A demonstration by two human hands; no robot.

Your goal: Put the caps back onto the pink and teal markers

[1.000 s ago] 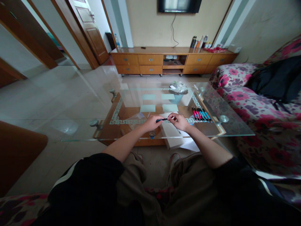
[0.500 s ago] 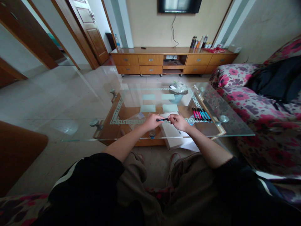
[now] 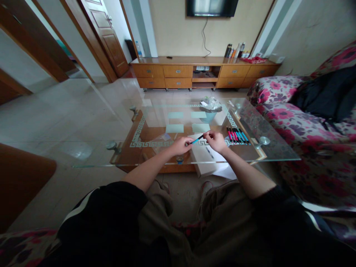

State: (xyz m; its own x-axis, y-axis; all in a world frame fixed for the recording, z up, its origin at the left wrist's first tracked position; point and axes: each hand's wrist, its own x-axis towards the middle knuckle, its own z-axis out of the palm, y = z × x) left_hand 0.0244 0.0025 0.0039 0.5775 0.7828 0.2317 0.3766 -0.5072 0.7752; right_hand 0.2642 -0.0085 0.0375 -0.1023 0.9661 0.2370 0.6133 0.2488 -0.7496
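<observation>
My left hand (image 3: 181,144) holds a thin blue and black pen (image 3: 197,139) by its lower end, just above the glass table (image 3: 91,148). The pen points up and to the right. My right hand (image 3: 217,141) is a short gap away from the pen's tip with its fingers pinched together; what they pinch is too small to make out. Under both hands a white sheet of paper (image 3: 204,157) lies on the glass. A row of several pink, black and blue markers (image 3: 237,135) lies to the right of my right hand.
A small mesh basket (image 3: 209,111) with crumpled paper stands at the table's far side. A flowered sofa (image 3: 300,126) with a dark bag runs along the right. A wooden TV cabinet (image 3: 204,72) stands against the far wall. A wooden door (image 3: 104,33) is at the far left.
The pen was held level between both hands. Now my right hand has pulled off to the right, and the pen in my left hand tilts upward.
</observation>
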